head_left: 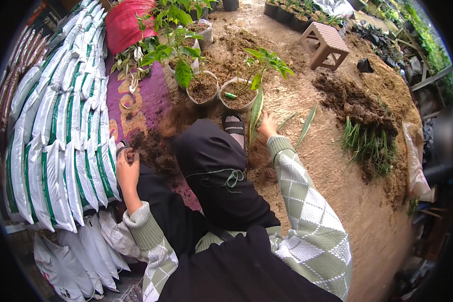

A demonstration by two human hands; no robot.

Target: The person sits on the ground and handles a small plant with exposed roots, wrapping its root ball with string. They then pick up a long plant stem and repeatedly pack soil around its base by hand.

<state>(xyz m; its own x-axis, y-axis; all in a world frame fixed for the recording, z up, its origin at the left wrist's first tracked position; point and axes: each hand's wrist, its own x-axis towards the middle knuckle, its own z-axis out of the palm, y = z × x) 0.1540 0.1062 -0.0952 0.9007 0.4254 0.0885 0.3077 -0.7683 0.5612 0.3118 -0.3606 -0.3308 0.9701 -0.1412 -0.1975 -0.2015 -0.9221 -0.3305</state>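
Note:
My right hand is down at the ground, just right of a long yellow-edged leaf; whether its fingers grip anything is unclear. Two similar cut leaves, a long one and a smaller one, lie to its right. My left hand rests by my left sandal with curled fingers, and their inner side is hidden. Ahead of my right foot stands a white grow bag of soil with a leafy plant and a small green cylinder. Beside it is another planted grow bag. Green string lies across my knee.
White-and-green filled bags are stacked at left, above white sacks. A purple printed sheet and red sack lie farther ahead. To the right are a brown plastic stool, dark soil and a grassy clump.

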